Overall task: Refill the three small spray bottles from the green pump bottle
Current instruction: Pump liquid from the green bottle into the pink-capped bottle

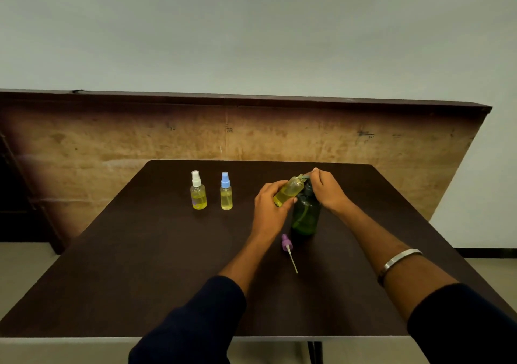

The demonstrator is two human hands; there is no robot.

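Note:
My left hand (268,209) holds an uncapped small spray bottle (289,190) of yellow liquid, tilted with its open neck up against the pump spout. My right hand (328,191) rests on the pump head of the green pump bottle (306,218), which stands upright on the dark table (140,265). The purple spray cap (286,242) with its dip tube lies on the table just in front of the green bottle. Two capped small bottles stand upright to the left: one with a white cap (198,191), one with a blue cap (226,192).
A wooden board (112,139) leans behind the table's far edge. The table's near edge runs across the bottom of the view, with a table leg (314,352) below it. A metal bangle (398,260) circles my right wrist.

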